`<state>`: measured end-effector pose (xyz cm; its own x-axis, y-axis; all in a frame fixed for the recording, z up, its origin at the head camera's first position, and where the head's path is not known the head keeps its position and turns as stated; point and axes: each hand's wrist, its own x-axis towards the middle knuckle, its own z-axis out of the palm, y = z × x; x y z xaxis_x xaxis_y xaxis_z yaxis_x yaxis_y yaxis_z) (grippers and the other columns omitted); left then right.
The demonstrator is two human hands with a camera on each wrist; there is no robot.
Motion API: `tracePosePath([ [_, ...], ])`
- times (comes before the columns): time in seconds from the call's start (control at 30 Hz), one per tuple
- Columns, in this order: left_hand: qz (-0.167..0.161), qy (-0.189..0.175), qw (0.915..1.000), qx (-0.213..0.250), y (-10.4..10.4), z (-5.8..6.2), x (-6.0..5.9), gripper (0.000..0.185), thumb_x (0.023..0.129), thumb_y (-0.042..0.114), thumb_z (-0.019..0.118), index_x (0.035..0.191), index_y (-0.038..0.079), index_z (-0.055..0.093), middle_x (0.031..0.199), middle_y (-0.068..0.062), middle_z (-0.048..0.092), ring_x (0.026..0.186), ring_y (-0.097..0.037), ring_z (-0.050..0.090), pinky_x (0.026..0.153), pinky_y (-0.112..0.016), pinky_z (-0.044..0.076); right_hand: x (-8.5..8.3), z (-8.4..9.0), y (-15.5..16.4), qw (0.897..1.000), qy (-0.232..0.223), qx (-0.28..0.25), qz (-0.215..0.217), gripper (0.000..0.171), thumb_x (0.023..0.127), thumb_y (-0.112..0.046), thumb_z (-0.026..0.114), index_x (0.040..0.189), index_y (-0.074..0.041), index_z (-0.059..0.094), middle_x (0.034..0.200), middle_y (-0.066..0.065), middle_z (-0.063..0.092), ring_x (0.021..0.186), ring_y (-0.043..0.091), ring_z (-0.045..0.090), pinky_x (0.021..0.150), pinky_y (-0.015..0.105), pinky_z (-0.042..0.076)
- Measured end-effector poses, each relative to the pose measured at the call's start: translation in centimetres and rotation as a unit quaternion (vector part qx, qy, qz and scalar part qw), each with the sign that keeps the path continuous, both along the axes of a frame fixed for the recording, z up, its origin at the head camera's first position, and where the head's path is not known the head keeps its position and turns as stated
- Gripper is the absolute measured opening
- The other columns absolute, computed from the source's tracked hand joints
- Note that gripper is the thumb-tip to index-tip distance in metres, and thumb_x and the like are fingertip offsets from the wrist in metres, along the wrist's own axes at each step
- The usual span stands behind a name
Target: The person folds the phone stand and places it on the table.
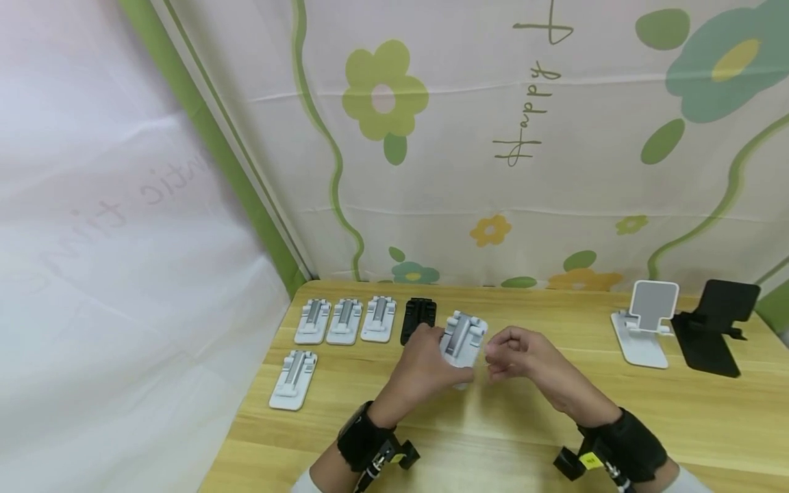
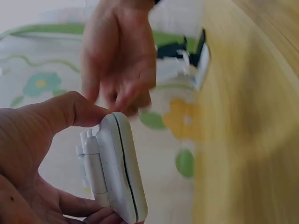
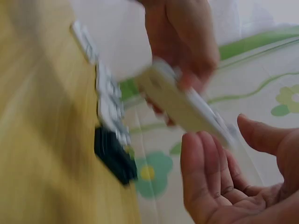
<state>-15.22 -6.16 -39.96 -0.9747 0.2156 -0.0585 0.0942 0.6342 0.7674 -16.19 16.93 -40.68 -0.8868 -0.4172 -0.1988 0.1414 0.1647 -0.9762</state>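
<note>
A folded white phone stand [image 1: 464,340] with a grey hinged arm is held above the table by my left hand [image 1: 425,370]. In the left wrist view, the thumb and fingers grip opposite edges of the stand [image 2: 125,172]. My right hand [image 1: 524,356] is just to its right, holding nothing. The right wrist view shows this hand's fingers [image 3: 201,172] fairly straight and the thumb spread away, close to the near end of the stand [image 3: 182,105]. Whether a fingertip touches the stand cannot be told.
Folded white stands [image 1: 345,322] line the table's [image 1: 524,438] back left, beside a folded black stand [image 1: 418,318]. Another white one [image 1: 293,381] lies nearer. At the right are an unfolded white stand [image 1: 644,342] and an unfolded black stand [image 1: 715,342]. A patterned curtain [image 1: 431,171] hangs behind.
</note>
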Motion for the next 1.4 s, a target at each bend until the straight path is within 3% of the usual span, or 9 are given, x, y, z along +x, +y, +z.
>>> tracePosePath([
  [0.1,0.037,-0.02,0.9991,-0.012,-2.8,-1.1,0.0,0.055,0.069,0.027,0.091,0.109,0.0,0.066,0.099,-0.01,0.057,0.077,-0.019,0.057,0.058,-0.028,0.053,-0.7,-0.2,1.6,0.989,0.084,0.116,-0.031,0.046,0.104,-0.036,0.06,0.127,0.003,0.054,0.11,0.013,0.067,0.098,0.021,0.068,0.086,0.038,0.06],
  [0.17,0.065,-0.029,0.9974,-0.01,-5.2,-2.1,0.1,0.049,0.068,0.024,0.091,0.104,0.001,0.067,0.096,-0.011,0.06,0.072,-0.021,0.06,0.056,-0.03,0.055,-1.4,-0.5,3.0,0.962,0.163,0.21,-0.058,0.044,0.105,-0.035,0.06,0.127,0.003,0.056,0.11,0.015,0.068,0.098,0.025,0.067,0.085,0.042,0.059],
  [0.4,0.169,-0.021,0.9821,-0.081,-12.6,-5.1,0.8,0.039,0.068,0.017,0.086,0.099,-0.001,0.069,0.074,-0.007,0.066,0.058,-0.018,0.06,0.048,-0.03,0.05,-4.0,-0.5,10.1,0.813,0.379,0.429,-0.102,0.04,0.096,-0.013,0.07,0.12,0.017,0.059,0.108,0.037,0.062,0.093,0.05,0.062,0.071,0.057,0.052],
  [0.53,0.186,0.006,0.9732,-0.135,-14.9,-6.1,1.2,0.026,0.065,0.017,0.085,0.077,0.003,0.066,0.066,-0.008,0.061,0.054,-0.019,0.055,0.046,-0.03,0.043,-5.2,-0.4,14.0,0.711,0.498,0.482,-0.118,0.048,0.076,-0.001,0.083,0.112,0.022,0.06,0.101,0.042,0.059,0.088,0.054,0.058,0.074,0.061,0.048],
  [0.63,0.193,0.018,0.9676,-0.162,-15.8,-6.5,1.5,0.032,0.062,0.019,0.087,0.075,0.0,0.065,0.074,-0.011,0.06,0.062,-0.022,0.054,0.05,-0.03,0.042,-6.1,-0.4,16.2,0.665,0.531,0.51,-0.125,0.055,0.07,0.004,0.084,0.116,0.021,0.059,0.108,0.042,0.059,0.096,0.055,0.057,0.084,0.064,0.048],
  [0.77,0.196,0.026,0.9631,-0.182,-16.6,-6.8,1.5,0.039,0.059,0.02,0.088,0.079,-0.004,0.066,0.083,-0.016,0.061,0.068,-0.024,0.055,0.053,-0.031,0.043,-7.0,-0.7,17.9,0.686,0.496,0.52,-0.117,0.053,0.075,0.008,0.079,0.123,0.018,0.058,0.118,0.041,0.06,0.102,0.057,0.056,0.081,0.064,0.05],
  [1.03,0.208,0.021,0.959,-0.192,-17.2,-7.2,1.4,0.047,0.056,0.018,0.091,0.088,-0.008,0.068,0.089,-0.02,0.063,0.071,-0.025,0.057,0.056,-0.034,0.048,-8.2,-1.8,19.2,0.722,0.459,0.51,-0.093,0.039,0.077,0.018,0.07,0.115,0.017,0.062,0.099,0.037,0.066,0.083,0.051,0.06,0.055,0.049,0.051],
  [1.2,0.211,0.011,0.9586,-0.191,-17.2,-7.4,1.5,0.044,0.057,0.019,0.091,0.082,-0.006,0.065,0.103,-0.028,0.062,0.077,-0.027,0.056,0.061,-0.036,0.05,-8.8,-1.8,19.8,0.732,0.426,0.521,-0.104,0.037,0.08,0.021,0.061,0.117,0.019,0.06,0.089,0.035,0.064,0.071,0.047,0.059,0.043,0.035,0.038],
  [1.4,0.198,0.01,0.9601,-0.197,-16.8,-7.3,1.7,0.036,0.065,0.013,0.088,0.059,0.004,0.054,0.107,-0.033,0.062,0.078,-0.028,0.055,0.061,-0.037,0.048,-9.2,-2.0,20.3,0.736,0.41,0.527,-0.113,0.032,0.078,0.022,0.063,0.109,0.02,0.06,0.085,0.034,0.062,0.07,0.047,0.058,0.045,0.043,0.045],
])
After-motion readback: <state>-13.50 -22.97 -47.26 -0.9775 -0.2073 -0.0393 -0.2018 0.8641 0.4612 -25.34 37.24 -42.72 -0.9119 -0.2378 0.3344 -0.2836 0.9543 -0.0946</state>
